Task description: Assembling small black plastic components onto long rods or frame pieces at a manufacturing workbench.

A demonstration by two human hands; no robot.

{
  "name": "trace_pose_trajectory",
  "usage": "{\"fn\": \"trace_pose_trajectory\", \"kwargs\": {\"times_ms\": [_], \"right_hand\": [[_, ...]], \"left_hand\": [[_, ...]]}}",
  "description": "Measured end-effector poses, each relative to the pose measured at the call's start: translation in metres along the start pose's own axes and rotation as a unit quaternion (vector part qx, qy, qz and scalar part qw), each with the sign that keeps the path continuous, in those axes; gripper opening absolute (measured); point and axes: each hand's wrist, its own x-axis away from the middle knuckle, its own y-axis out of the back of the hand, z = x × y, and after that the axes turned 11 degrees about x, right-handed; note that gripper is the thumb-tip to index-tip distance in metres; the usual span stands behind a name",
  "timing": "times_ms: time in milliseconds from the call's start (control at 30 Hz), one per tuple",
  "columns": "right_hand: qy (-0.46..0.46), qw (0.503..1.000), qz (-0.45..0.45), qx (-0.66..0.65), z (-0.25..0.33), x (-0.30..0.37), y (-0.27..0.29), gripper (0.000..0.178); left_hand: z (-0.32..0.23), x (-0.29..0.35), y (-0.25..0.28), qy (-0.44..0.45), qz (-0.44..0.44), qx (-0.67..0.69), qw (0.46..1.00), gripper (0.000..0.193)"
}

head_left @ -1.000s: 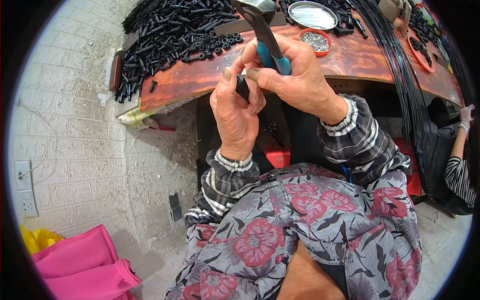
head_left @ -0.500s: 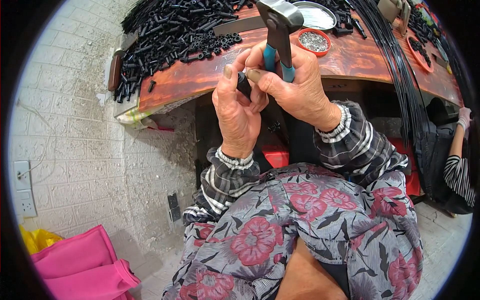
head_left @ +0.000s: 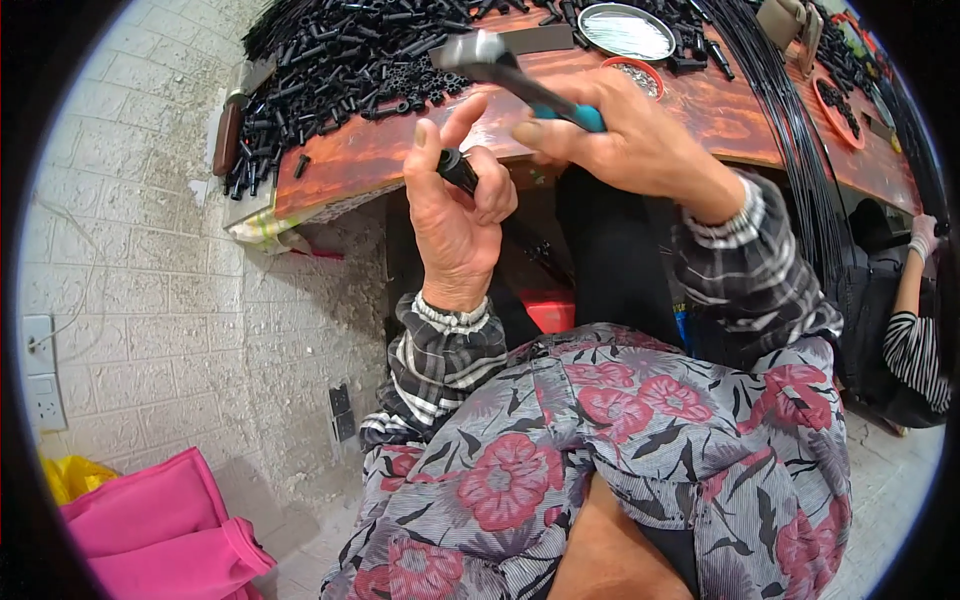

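Note:
Held in my left hand (head_left: 455, 215) is a short black plastic tube (head_left: 458, 172), gripped low by the curled fingers with its open end facing up. The index finger and thumb of that hand stand apart above it. My right hand (head_left: 625, 140) is closed around the teal handles of a pair of pincers (head_left: 572, 113). Their dark metal head tilts left over the table, blurred by motion, above and apart from the tube. Behind both hands lies a large heap of black plastic parts (head_left: 340, 75).
A brown-handled blade (head_left: 228, 140) lies at the wooden table's (head_left: 350, 160) left end. An orange-rimmed bowl (head_left: 660, 82) of small metal pieces and a round tray (head_left: 583, 38) stand behind my right hand. Black rods (head_left: 785, 120) hang over the edge. A co-worker's gloved hand (head_left: 924, 232) shows far right.
My hands have moved apart: the right one went right, and the pincers swung from upright to tilted left. My left hand moved slightly left and down with the tube, and its index finger and thumb opened.

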Motion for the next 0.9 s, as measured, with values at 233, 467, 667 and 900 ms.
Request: {"fn": "trace_pose_trajectory", "kwargs": {"times_ms": [233,467,667,900], "right_hand": [[0.013,0.924,0.067,0.376,0.007,0.019,0.012,0.017],[0.047,0.917,0.084,0.386,0.002,0.023,0.006,0.029],[0.03,0.877,0.071,0.475,0.011,0.019,0.003,0.034],[0.061,0.834,0.066,0.545,0.024,0.017,0.007,0.018]], "left_hand": [[-0.003,0.003,0.008,0.001,-0.012,-0.01,1.0,0.055],[-0.002,0.004,0.01,-0.002,-0.034,-0.006,0.999,0.054],[-0.003,0.007,0.012,-0.004,-0.036,-0.03,0.999,0.053],[-0.004,0.011,0.008,-0.006,-0.048,-0.031,0.998,0.053]]}}
